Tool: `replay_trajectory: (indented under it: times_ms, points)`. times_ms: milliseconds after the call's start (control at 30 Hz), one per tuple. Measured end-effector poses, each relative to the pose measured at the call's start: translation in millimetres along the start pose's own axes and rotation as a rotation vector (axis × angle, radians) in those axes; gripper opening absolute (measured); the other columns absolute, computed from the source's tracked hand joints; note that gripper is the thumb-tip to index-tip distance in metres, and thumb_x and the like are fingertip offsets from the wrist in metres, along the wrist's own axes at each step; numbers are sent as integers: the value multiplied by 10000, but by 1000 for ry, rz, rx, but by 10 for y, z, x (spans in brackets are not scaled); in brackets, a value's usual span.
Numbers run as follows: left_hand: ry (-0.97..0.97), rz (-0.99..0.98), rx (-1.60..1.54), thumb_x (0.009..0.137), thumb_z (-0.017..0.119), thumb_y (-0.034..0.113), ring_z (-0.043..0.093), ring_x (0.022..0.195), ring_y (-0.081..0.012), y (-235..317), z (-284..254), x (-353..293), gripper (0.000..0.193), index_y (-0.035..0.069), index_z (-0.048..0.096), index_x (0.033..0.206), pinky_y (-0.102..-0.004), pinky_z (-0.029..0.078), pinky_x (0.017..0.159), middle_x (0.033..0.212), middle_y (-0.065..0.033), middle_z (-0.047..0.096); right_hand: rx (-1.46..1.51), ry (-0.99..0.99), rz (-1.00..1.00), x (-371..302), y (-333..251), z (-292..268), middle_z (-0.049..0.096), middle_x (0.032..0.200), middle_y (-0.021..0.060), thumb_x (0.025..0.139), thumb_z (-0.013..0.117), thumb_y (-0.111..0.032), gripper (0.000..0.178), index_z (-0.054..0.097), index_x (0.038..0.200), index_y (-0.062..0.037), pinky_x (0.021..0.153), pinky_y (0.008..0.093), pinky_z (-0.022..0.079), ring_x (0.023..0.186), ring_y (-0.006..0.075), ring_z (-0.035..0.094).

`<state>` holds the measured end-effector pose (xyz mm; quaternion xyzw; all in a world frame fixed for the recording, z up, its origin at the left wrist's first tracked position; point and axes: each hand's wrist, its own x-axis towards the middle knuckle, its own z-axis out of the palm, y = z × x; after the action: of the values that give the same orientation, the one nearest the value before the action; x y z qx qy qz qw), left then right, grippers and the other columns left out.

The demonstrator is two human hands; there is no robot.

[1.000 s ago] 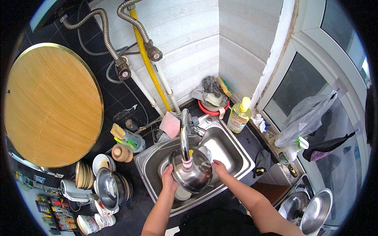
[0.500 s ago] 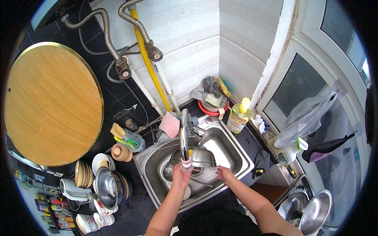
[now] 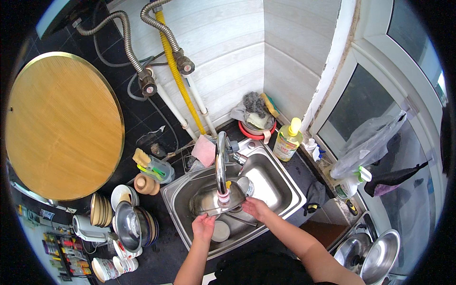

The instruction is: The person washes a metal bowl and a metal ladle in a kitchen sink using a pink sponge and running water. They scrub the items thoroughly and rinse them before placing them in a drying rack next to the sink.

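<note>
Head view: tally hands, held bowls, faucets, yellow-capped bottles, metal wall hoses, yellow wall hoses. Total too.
Hands: 2
Held bowls: 1
Faucets: 1
Yellow-capped bottles: 1
Metal wall hoses: 2
Yellow wall hoses: 1
Total: 8

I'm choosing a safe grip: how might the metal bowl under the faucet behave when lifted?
The metal bowl looks smooth and shiny, so it would probably be slippery if wet. Its thin rim suggests stiff sheet metal, likely light for its size.

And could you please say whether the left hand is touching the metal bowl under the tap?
Touching: in the head view, the left hand has its fingertips against the near rim of the bowl.
</note>
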<state>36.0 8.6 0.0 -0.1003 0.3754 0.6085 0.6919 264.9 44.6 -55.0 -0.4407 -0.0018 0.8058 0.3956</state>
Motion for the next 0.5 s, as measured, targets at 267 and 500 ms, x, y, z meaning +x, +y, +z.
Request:
replay_trajectory:
  times_ms: [267,500]
  points:
    - [96,-50,-22,628,386,-26,514,980,-314,71,-472,-193,339,-65,484,949,-427,392,908,1016,-170,549,111,-122,44,63,179,121,550,960,115,888,386,-140,183,466,986,-8,857,373,441,922,225,541]
    - [52,-180,195,607,405,-23,546,922,-312,93,-821,-253,396,-43,480,995,-431,462,796,1002,-155,556,133,3,-2,251,311,-176,544,1083,115,884,345,-145,322,435,1168,-24,870,381,430,964,236,540]
